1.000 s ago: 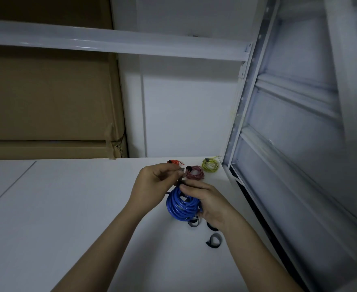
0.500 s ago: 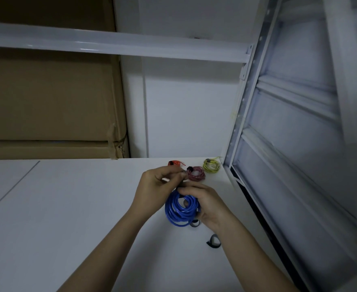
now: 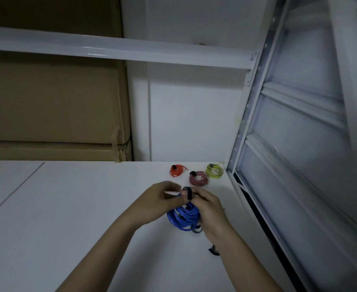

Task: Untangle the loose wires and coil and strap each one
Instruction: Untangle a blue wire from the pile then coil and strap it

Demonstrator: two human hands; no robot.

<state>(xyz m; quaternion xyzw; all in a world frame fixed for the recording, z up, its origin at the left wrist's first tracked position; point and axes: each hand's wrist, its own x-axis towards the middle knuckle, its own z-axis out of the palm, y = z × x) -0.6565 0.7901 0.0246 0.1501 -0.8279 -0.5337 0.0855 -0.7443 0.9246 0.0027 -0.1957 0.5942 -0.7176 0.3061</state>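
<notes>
Two hands meeting over white bench (image 3: 72,207): right hand (image 3: 210,209) gripping blue wire coil (image 3: 183,217); left hand (image 3: 159,202) pinching black strap (image 3: 188,193), now lifted over coil top. Strapping nearly closed; three strapped coils (image 3: 198,178) behind.

Tabletop (image 3: 68,207) left open; shelf upright (image 3: 245,123) blocks right; coils (image 3: 198,178) behind.

Dim white table (image 3: 68,207), white wall (image 3: 194,123), metal shelving (image 3: 299,144), cardboard boxes (image 3: 47,102) behind.
</notes>
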